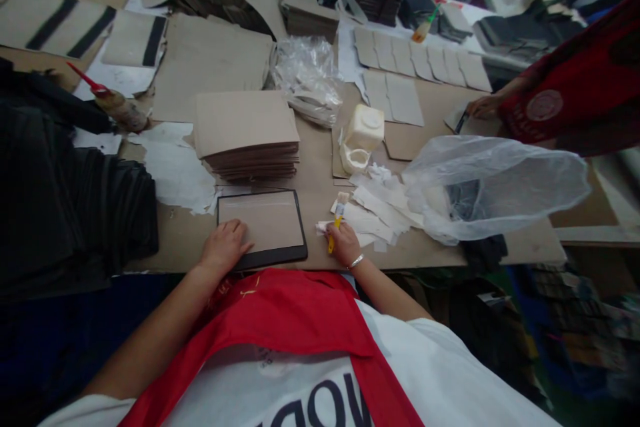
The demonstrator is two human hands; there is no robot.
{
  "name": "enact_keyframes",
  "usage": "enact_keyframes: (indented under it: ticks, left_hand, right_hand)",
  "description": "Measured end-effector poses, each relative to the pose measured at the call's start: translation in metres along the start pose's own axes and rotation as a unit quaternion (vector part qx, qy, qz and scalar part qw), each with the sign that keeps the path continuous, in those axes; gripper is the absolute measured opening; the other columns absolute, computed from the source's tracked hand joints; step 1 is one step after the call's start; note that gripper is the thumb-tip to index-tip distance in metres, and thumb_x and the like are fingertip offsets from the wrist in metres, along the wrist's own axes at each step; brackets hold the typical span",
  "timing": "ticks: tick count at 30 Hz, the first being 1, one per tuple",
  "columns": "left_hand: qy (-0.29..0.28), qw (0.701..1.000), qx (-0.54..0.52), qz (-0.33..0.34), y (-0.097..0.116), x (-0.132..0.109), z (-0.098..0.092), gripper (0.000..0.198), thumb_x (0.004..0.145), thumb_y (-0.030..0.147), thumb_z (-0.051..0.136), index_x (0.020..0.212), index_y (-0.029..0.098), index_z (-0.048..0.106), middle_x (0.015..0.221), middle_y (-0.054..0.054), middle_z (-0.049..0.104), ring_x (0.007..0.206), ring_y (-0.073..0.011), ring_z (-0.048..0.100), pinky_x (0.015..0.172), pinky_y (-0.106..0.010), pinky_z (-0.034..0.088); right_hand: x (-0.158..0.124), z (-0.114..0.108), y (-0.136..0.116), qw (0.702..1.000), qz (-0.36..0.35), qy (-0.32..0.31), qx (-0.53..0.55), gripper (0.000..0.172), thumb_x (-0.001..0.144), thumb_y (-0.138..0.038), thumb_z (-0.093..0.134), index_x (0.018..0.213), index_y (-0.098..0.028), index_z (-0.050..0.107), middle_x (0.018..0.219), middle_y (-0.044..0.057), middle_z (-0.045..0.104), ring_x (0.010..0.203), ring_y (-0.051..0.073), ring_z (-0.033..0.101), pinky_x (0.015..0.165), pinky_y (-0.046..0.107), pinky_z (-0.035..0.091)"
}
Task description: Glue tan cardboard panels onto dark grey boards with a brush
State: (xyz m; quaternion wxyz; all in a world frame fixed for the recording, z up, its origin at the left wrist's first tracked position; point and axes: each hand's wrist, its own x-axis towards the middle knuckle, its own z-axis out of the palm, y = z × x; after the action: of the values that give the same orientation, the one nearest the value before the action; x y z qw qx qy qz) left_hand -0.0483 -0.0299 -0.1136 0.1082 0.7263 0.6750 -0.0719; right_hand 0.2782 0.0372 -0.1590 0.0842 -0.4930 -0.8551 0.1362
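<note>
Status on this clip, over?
Left hand flat on beige card in black frame. Right hand gripping yellow-handled paintbrush. Paper scraps beside it.

At the centre of the frame, the stacked cardboard sheets [245, 125] are matt and slightly rough, with fibrous brown edges. Just below, the black-rimmed board [263, 221] has a smooth, faintly glossy rim around a matt paper-like face. To the right, the paintbrush [339, 213] has a glossy yellow handle, probably plastic. The paper scraps [373, 217] beside it are matt white and torn. The plastic bag [493, 187] at right is thin, translucent and crinkled. The plastic jug [363, 128] above is cream and smooth. At the bottom, the apron [280, 310] is smooth red cloth.
</note>
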Motion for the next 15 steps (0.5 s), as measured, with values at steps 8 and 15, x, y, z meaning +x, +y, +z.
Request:
enact_keyframes:
  ticks: [8,15]
  left_hand:
    - [0.041,0.995,-0.085,0.026,0.013,0.000,-0.007,0.036,0.080,0.031,0.058,0.112,0.015,0.057,0.122,-0.014,0.054,0.110,-0.0280,0.050,0.094,-0.039,0.041]
    - [0.100,0.946,-0.268,0.152,0.067,0.042,-0.010,0.046,0.082,0.020,0.053,0.127,0.016,0.046,0.127,-0.011,0.051,0.117,-0.0195,0.048,0.099,-0.033,0.041]
  right_hand:
    - [-0.003,0.013,0.007,0.998,0.032,0.030,0.037,0.024,0.090,-0.024,0.042,0.097,-0.016,0.063,0.078,0.008,0.064,0.075,0.017,0.056,0.074,0.026,0.042]
    - [0.008,-0.003,-0.009,0.988,0.035,0.105,0.106,0.024,0.089,-0.034,0.046,0.096,-0.017,0.061,0.089,0.008,0.067,0.080,0.016,0.062,0.076,0.026,0.046]
